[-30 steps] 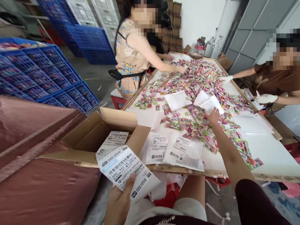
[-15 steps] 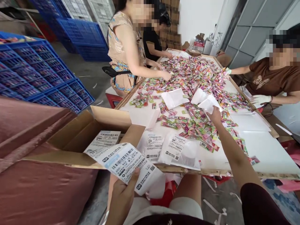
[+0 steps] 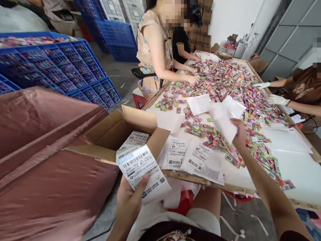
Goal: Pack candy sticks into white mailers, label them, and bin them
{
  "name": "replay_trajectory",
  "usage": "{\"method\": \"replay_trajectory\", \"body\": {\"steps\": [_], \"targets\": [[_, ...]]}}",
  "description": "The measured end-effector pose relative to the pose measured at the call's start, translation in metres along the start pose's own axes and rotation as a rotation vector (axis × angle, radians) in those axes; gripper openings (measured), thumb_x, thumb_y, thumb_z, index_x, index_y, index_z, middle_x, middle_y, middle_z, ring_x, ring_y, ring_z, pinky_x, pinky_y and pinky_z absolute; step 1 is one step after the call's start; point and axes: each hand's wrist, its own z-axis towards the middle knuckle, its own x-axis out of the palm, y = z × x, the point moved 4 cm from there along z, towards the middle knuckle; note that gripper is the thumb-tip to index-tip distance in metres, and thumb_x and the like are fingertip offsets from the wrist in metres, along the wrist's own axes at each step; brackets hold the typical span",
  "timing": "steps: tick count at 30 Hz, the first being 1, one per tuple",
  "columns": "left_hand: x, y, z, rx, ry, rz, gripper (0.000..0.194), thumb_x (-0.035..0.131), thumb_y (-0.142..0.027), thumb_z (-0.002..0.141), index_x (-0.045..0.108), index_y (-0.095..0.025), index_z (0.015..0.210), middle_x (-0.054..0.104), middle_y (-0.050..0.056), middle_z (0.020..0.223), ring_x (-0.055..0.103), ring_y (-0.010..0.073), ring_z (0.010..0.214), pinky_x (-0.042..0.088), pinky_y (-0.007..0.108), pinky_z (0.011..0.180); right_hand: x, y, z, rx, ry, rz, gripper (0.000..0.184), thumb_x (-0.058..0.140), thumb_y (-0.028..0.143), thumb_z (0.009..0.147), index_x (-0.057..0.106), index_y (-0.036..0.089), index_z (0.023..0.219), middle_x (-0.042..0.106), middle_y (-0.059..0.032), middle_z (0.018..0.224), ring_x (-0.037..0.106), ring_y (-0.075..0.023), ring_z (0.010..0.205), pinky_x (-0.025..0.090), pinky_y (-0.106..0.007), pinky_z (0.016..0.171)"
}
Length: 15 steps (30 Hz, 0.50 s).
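Observation:
My left hand [image 3: 130, 201] grips a stack of white shipping labels [image 3: 141, 169] with barcodes, low in front of my lap. My right hand [image 3: 239, 132] reaches out over the white table [image 3: 296, 167] and is closed on a white plastic mailer bag [image 3: 224, 118], lifted above the scattered candy packets [image 3: 225, 80]. Two labelled mailer bags [image 3: 193, 160] lie flat at the table's near edge. More white bags [image 3: 199, 103] lie among the packets.
An open cardboard box [image 3: 120, 130] stands left of the table, beside a brown bag [image 3: 50, 160]. Blue crates [image 3: 55, 67] of packets are stacked at left. One person [image 3: 154, 53] sorts at the table's left side, another in white gloves [image 3: 277, 99] at right.
My right hand has lifted the white bag off the pile and drawn it toward me. The label stack in my left hand has shifted slightly right as my head turned.

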Motion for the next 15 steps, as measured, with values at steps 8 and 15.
{"method": "replay_trajectory", "body": {"steps": [8,15], "targets": [[0.0,-0.013,-0.005,-0.058,0.056,-0.114,0.061,0.088,-0.05,0.059,0.07,-0.018,0.107,0.078,0.011,0.102,0.071,0.0334,0.099,0.059,0.042,0.084,0.056,0.116,-0.072,-0.61,0.678,0.308,0.042,0.039,0.005,0.089,0.066,0.022,0.116,0.067,-0.0094,0.126,0.055,-0.0232,0.128,0.04,-0.052,0.109],[0.019,-0.006,-0.015,-0.102,0.315,-0.045,0.027,0.09,-0.024,0.053,0.076,-0.023,0.077,0.079,0.01,0.09,0.057,0.0382,0.127,0.043,0.046,0.108,0.003,0.209,-0.093,-0.527,0.69,0.536,0.042,0.057,0.023,0.093,0.051,0.023,0.134,0.069,-0.0095,0.119,0.065,-0.0197,0.108,0.051,-0.04,0.093]]}}
